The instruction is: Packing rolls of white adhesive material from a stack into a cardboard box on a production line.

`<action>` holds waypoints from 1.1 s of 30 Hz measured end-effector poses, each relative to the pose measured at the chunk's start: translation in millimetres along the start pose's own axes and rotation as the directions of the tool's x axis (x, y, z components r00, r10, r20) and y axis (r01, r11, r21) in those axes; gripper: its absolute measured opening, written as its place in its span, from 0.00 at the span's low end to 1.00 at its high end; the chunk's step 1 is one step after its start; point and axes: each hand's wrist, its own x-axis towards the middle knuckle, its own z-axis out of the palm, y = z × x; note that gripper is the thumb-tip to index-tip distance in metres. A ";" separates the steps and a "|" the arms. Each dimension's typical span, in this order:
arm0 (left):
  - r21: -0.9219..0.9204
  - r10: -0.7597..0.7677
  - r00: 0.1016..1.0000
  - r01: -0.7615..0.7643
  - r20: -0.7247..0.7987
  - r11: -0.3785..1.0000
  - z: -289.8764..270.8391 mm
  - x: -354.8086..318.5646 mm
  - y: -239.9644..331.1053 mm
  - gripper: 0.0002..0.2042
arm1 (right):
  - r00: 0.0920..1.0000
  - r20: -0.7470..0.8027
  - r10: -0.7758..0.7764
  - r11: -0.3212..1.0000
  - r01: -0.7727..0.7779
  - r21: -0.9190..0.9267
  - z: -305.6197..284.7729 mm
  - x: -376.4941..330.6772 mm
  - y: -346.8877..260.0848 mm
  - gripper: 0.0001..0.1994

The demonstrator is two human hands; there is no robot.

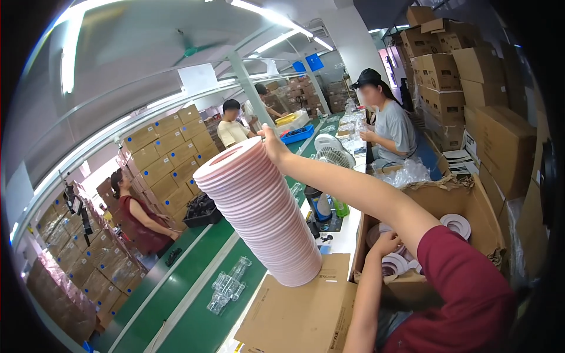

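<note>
A tall, leaning stack of pale pink-white rings (268,217) stands on a flattened cardboard sheet (300,306). My right hand (274,147), its arm stretched across from the right, grips the upper edge of the stack, with part of its fingers hidden behind the rings. Below that arm, my left hand (385,243) reaches into an open cardboard box (488,220). Its fingers are curled among loose white rings (395,265); what they hold, if anything, cannot be made out. Another white ring (455,226) lies at the box's far side.
Left of the stack, clear plastic parts (228,286) lie on a green conveyor belt (200,312). A white fan (333,150) and a green bottle (341,207) stand beyond. Co-workers sit or stand along the line. Carton stacks (438,82) rise at the right.
</note>
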 end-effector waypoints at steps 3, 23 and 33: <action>0.102 -0.064 0.994 0.073 -0.084 0.992 -10.0 -17.0 -2.4 0.23 | 0.998 0.064 0.021 1.000 -0.021 0.004 11.0 -32.4 -4.2 0.35; 0.189 0.160 0.497 0.008 -0.853 0.982 -38.5 -41.9 123.8 0.09 | 0.812 -0.423 0.403 0.896 -0.444 0.002 -321.3 -270.4 53.7 0.20; 0.380 0.289 -0.533 -0.065 -0.795 0.923 -262.8 -273.8 268.9 0.17 | 0.982 0.164 0.089 0.996 -0.093 0.017 -78.5 -73.9 -10.2 0.30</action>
